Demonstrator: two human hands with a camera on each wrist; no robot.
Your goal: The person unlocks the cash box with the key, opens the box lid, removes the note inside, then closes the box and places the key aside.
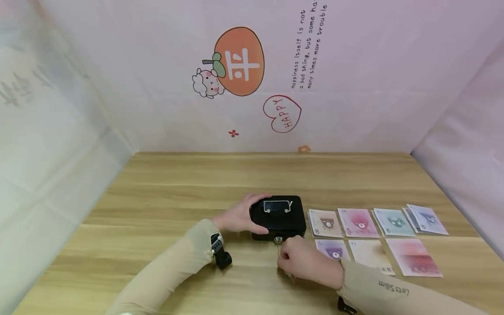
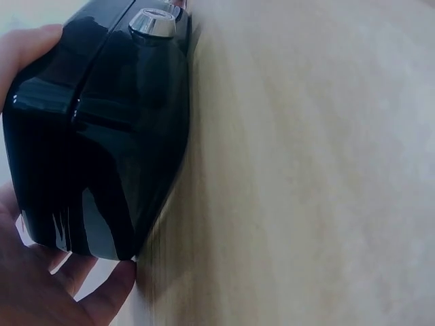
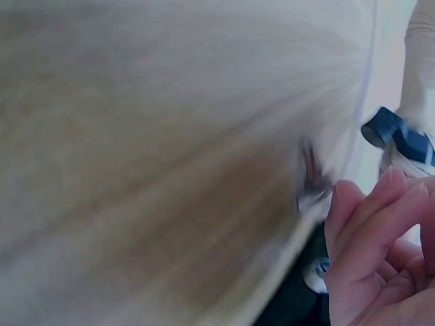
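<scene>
A black metal cash box [image 1: 297,218] with a wire handle on its lid stands on the table, lid down. My left hand [image 1: 238,216] grips its left end, thumb near the front edge. In the left wrist view the fingers curl around the end of the box [image 2: 61,163]. A round silver lock [image 1: 278,239] sits on the front face. Just in front of it, my right hand [image 1: 299,258] has curled fingers pinching small keys [image 3: 311,173], blurred in the right wrist view and partly hidden by the fingertips.
To the right of the box lie two rows of play banknotes, among them a pink note [image 1: 358,223], a green note [image 1: 395,223] and a red note [image 1: 414,258]. My right forearm crosses close to the lower row. A printed cloth [image 1: 157,87] hangs behind the table.
</scene>
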